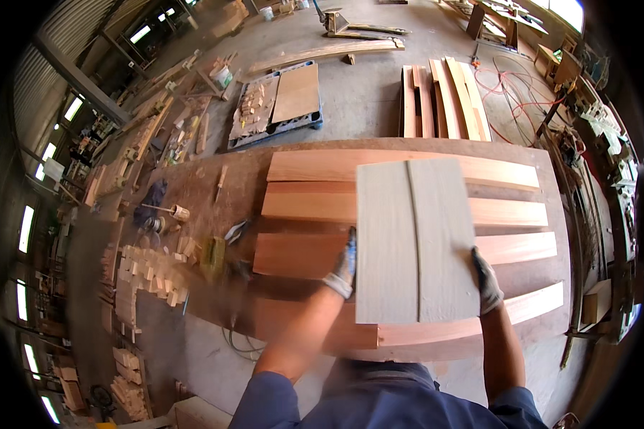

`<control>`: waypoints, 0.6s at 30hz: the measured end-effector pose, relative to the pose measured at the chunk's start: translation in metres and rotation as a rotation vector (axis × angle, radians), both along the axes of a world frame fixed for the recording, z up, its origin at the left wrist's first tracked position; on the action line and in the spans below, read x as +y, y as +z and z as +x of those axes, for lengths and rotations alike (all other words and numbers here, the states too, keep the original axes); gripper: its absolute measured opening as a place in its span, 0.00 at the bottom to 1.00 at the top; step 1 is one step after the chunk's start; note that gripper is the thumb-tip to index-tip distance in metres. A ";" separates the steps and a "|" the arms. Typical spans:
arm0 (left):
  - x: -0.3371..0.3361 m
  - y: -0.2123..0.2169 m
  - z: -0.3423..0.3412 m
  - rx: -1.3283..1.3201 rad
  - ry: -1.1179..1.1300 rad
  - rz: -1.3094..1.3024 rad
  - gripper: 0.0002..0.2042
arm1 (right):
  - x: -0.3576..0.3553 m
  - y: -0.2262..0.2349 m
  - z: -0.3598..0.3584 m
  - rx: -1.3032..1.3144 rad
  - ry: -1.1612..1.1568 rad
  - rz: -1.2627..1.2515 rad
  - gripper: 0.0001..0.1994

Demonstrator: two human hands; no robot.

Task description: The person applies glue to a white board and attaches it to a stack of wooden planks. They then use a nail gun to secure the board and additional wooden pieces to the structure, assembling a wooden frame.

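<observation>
A pale grey rectangular board point(386, 243) with one dark seam running down it is held up over the workbench, between my two gloved hands. My left hand point(344, 266) closes on its left edge. On the opposite edge, somewhat lower, my right hand point(488, 284) grips the board. The fingers of both hands are partly hidden. Beneath the board, long reddish wooden planks point(300, 255) lie crosswise on the brown bench point(243, 161) in several spaced rows; the board covers their middle parts.
Left on the bench are a brush in a small pot point(179, 212), a dark cloth point(154, 194) and a pile of small wood blocks point(154, 275). Beyond the bench stand a blue pallet point(304, 123), stacked planks point(447, 96) and a pallet jack point(350, 27). A red hose point(508, 75) curls on the floor.
</observation>
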State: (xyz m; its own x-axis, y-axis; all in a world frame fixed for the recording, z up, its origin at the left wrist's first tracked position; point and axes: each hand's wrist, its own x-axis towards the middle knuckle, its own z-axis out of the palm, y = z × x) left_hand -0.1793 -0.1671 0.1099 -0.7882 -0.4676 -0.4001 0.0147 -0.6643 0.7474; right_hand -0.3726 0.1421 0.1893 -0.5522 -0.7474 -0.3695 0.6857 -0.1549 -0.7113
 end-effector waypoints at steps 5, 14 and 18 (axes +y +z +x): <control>-0.110 -0.009 0.008 -0.082 0.150 -0.030 0.41 | -0.142 -0.020 -0.025 -0.214 0.135 -0.018 0.26; -0.287 -0.075 0.023 0.073 0.222 0.094 0.44 | -0.352 -0.058 -0.074 0.048 0.370 0.164 0.29; -0.240 -0.035 -0.020 -0.259 0.428 -0.208 0.42 | -0.356 -0.080 -0.134 0.217 0.336 0.419 0.35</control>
State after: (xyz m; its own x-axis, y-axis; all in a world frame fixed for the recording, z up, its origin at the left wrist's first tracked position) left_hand -0.1988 -0.4071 0.0752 -0.3976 -0.8154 -0.4207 0.0491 -0.4767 0.8777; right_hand -0.5066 -0.2137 0.1089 -0.4060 -0.7091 -0.5765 0.4798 0.3715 -0.7948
